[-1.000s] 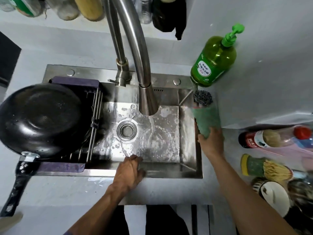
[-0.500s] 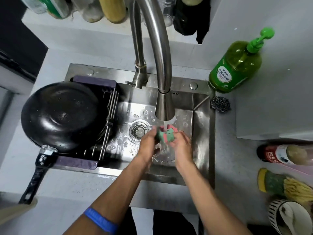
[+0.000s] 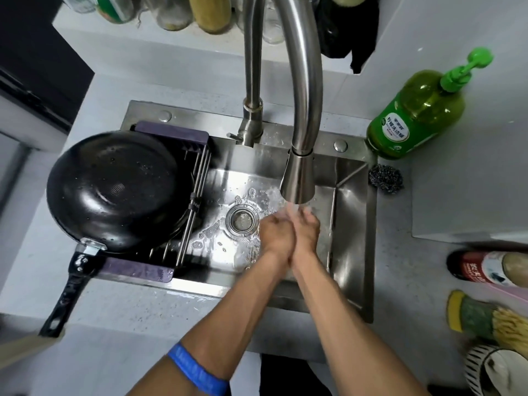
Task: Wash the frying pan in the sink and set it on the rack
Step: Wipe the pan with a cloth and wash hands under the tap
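The frying pan sits upturned on the rack, nearer the left hand, both hands pressed together, fingers' grip unclear.

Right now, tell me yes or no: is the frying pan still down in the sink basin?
No, the frying pan lies upside down on the rack, beside the open basin.

A: Light even, soft, seemingly from overhead. Glare streaks on the faucet neck and wet sink floor.

B: Shadows?

A: Faint; dark under the frying pan. Both hands smeared by motion beneath the spout. Edges bow outward, right-side clutter blurred.
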A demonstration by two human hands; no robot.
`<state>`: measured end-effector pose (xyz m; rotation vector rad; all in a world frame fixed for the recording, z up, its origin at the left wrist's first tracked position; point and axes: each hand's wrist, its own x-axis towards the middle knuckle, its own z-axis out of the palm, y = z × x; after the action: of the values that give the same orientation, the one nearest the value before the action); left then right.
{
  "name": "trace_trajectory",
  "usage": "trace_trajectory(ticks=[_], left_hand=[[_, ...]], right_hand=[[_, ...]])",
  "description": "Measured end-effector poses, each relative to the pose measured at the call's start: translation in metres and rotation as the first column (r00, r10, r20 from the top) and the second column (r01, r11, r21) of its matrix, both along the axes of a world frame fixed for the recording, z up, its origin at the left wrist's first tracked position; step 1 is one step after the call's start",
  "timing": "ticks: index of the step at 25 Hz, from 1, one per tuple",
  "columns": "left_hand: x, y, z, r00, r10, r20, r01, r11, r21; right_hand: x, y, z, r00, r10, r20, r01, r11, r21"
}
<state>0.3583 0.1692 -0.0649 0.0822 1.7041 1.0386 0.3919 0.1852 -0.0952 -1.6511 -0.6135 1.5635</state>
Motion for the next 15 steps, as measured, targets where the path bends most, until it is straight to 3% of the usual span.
trace_trajectory(ticks=[3, 6, 9, 12, 15], left_hand=[[0.0, 0.004, 0.009, 0.998, 0.052, -0.03, -0.05, 0.997, 0.057], [-0.01, 0.006, 0.009, 0.991, -0.027, -0.129, 0.037, 0.996, 0.075], [-0.007, 0.015, 0.002, 0.994, -0.082, -0.074, 0.083, 0.997, 0.008], [0.001, 0.023, -0.001, 0.955, -0.293, -0.056, 0.29, 0.956, -0.048], [-0.003, 0.019, 0.004, 0.789, -0.545, -0.282, 0.547, 0.833, -0.081]], right_hand=[[-0.001, 0.002, 0.003, 0.995, -0.02, -0.102, 0.021, 1.0, 0.006], [-0.003, -0.004, -0.002, 0.996, -0.025, -0.082, 0.024, 1.0, -0.012], [0.003, -0.003, 0.002, 0.997, -0.008, -0.076, -0.007, 0.981, -0.192], [0.013, 0.002, -0.001, 0.968, -0.064, -0.242, -0.015, 0.95, -0.311], [0.018, 0.005, 0.005, 0.905, -0.146, -0.398, -0.002, 0.937, -0.348]])
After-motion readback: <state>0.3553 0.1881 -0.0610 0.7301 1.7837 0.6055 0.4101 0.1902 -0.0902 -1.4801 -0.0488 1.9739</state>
